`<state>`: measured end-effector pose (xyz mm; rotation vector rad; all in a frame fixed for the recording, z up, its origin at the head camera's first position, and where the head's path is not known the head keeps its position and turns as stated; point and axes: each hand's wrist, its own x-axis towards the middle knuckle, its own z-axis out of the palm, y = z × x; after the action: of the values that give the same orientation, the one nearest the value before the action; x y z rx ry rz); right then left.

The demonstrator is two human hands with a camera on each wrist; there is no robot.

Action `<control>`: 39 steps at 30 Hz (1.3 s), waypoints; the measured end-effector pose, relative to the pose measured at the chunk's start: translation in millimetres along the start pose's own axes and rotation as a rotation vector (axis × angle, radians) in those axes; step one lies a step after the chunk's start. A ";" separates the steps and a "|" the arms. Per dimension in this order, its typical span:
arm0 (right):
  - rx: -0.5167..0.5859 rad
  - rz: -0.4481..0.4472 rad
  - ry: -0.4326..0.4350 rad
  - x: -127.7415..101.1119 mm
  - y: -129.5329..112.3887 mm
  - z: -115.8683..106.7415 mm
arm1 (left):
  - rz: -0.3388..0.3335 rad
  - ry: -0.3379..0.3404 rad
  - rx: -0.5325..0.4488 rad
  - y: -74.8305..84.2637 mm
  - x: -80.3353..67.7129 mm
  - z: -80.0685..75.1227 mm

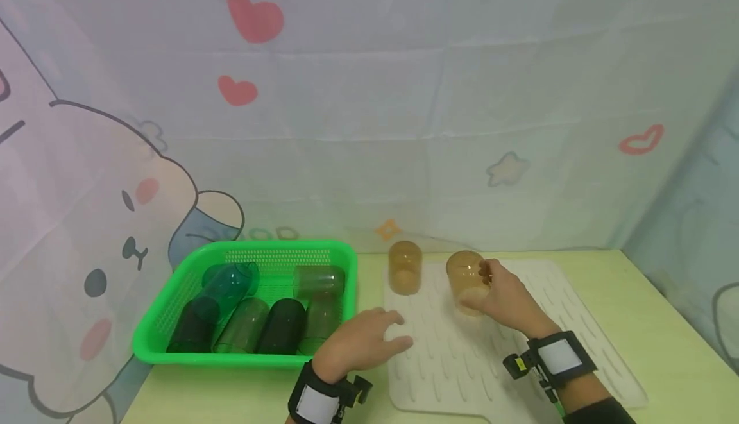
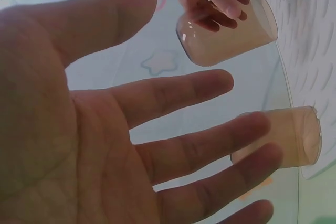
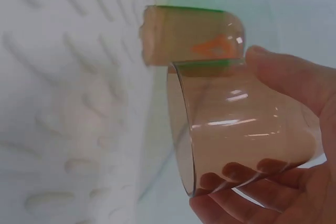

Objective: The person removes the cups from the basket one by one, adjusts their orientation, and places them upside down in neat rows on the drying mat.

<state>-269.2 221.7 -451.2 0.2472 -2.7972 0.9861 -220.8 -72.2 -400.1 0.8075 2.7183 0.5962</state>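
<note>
My right hand (image 1: 510,299) grips a clear amber glass (image 1: 462,271) over the white ridged mat (image 1: 441,376), thumb on one side and fingers round the other. In the right wrist view this glass has its open rim facing the mat, with a gap between them. A second amber glass (image 1: 405,267) stands upside down at the mat's back left corner. My left hand (image 1: 362,339), empty with fingers spread, hovers between the mat's left edge and the green basket (image 1: 242,360).
Inside the basket lie several glasses: a teal glass (image 1: 228,288), dark glasses (image 1: 283,326) and greenish glasses (image 1: 244,326). A patterned cloth (image 1: 369,122) hangs behind the pale yellow table (image 1: 664,321), with another cloth side on the right.
</note>
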 end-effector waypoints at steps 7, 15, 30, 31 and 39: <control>0.059 0.100 -0.078 18.0 20.8 -0.8 | 0.020 -0.010 -0.014 0.5 1.1 2.4; 0.127 0.193 -0.069 32.6 28.8 6.6 | 0.003 0.002 -0.008 -0.6 2.2 2.8; 0.265 0.298 -0.029 52.2 42.6 25.9 | -0.027 -0.015 0.011 0.3 4.6 2.8; 0.266 0.300 -0.027 53.4 43.7 26.9 | -0.026 -0.015 0.013 -0.1 4.8 2.8; 0.274 0.291 -0.012 61.8 54.1 36.7 | -0.029 -0.016 0.028 -3.3 6.1 3.0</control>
<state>-344.3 233.9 -499.2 -0.1280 -2.7533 1.4374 -226.3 -70.4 -404.9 0.7751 2.7248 0.5441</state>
